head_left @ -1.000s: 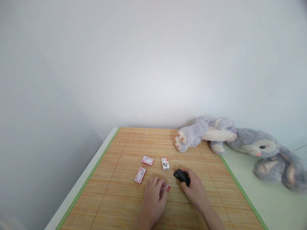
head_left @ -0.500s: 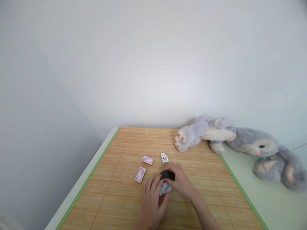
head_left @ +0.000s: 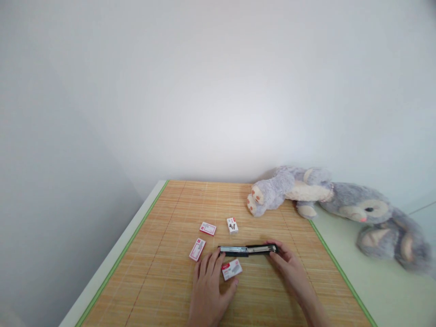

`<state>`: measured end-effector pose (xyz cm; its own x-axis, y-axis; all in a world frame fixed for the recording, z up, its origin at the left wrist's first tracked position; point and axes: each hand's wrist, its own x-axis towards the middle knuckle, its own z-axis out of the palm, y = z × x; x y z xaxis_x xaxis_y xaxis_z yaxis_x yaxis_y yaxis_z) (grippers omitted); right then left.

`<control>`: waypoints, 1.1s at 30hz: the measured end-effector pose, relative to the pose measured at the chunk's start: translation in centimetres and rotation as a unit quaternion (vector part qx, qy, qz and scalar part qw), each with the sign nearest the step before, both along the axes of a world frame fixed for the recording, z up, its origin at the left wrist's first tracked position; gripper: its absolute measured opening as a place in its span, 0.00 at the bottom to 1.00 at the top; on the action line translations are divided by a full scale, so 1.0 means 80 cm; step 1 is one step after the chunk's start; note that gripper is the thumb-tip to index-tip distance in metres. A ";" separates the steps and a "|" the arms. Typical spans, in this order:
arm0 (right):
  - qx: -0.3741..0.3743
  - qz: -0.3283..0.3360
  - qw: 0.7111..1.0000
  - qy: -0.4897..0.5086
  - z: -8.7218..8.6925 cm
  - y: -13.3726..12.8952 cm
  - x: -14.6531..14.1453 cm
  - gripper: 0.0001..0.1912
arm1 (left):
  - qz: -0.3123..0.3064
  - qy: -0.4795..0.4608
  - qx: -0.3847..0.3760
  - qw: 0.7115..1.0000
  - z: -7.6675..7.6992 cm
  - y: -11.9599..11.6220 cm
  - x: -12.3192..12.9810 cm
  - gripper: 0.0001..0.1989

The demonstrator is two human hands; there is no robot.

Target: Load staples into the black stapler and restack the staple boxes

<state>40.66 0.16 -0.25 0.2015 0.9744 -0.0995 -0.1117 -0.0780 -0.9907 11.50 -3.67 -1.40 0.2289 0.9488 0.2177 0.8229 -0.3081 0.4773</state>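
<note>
Presently holding a black stapler swung wide open, stretched from left to right across the near middle, with pale metallic insides turned up. Pinching its right end between thumb and fingers of the right hand; touching its left end with the spread fingers of the left hand, thumb well apart. Seeing a tilted red-and-white box just on the near side of the stapler, between left thumb and forefinger; cannot tell whether touching the hand.

Going by edges, well inside the green border at left and right, with a broad strip of mat between right hand and right border, and more beyond the boxes toward the far edge. Noting only a narrow gap on the stapler's far side, before a small white box.

On labels, can make out a red corner and grey picture on the tilted box, a dark picture and red mark on the small white box, and red frames on the near flat box and far flat box, both to the left. Cannot read the lettering, too small and blurred.

Underneath, finding straw-coloured slats with dark stitched lines, over a pale worktop. Toward far right, seeing a long-eared grey plush toy, partly on the mat, near a whitish wall.
</note>
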 end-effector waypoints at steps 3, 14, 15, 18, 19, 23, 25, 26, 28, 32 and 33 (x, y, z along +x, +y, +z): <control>-0.062 -0.036 0.996 0.047 -0.005 -0.021 -0.006 0.35 | -0.005 -0.022 -0.016 1.000 -0.006 -0.004 -0.010 0.38; -0.240 0.182 0.953 0.025 -0.015 -0.059 -0.105 0.36 | -0.084 -0.071 -0.064 0.992 0.035 0.010 -0.004 0.13; -0.230 0.176 0.957 0.011 -0.018 -0.056 -0.105 0.37 | -0.079 -0.071 -0.059 0.993 0.037 0.011 0.000 0.16; -0.197 0.169 0.965 -0.029 -0.020 -0.047 -0.099 0.39 | -0.050 -0.063 -0.050 0.995 0.033 0.011 0.011 0.23; -0.192 0.166 0.966 -0.038 -0.020 -0.046 -0.098 0.40 | -0.044 -0.061 -0.049 0.996 0.030 0.011 0.014 0.23; -0.185 0.150 0.970 -0.057 -0.011 -0.046 -0.099 0.42 | -0.046 -0.061 -0.048 0.996 0.026 0.009 0.021 0.20; -0.187 0.170 0.966 -0.045 -0.008 -0.049 -0.100 0.41 | -0.058 -0.060 -0.055 0.995 0.030 0.011 0.020 0.21; -0.192 0.185 0.963 -0.036 -0.007 -0.050 -0.099 0.40 | -0.066 -0.060 -0.059 0.994 0.032 0.013 0.018 0.21; -0.206 0.200 0.957 -0.025 -0.007 -0.053 -0.092 0.39 | -0.084 -0.061 -0.070 0.992 0.035 0.017 0.011 0.22; -0.172 0.144 0.969 -0.100 -0.009 -0.052 -0.073 0.32 | -0.101 -0.085 -0.084 0.988 0.029 0.026 -0.006 0.23; -0.142 0.134 0.972 -0.131 -0.009 -0.051 -0.070 0.30 | -0.100 -0.094 -0.086 0.987 0.026 0.028 -0.009 0.23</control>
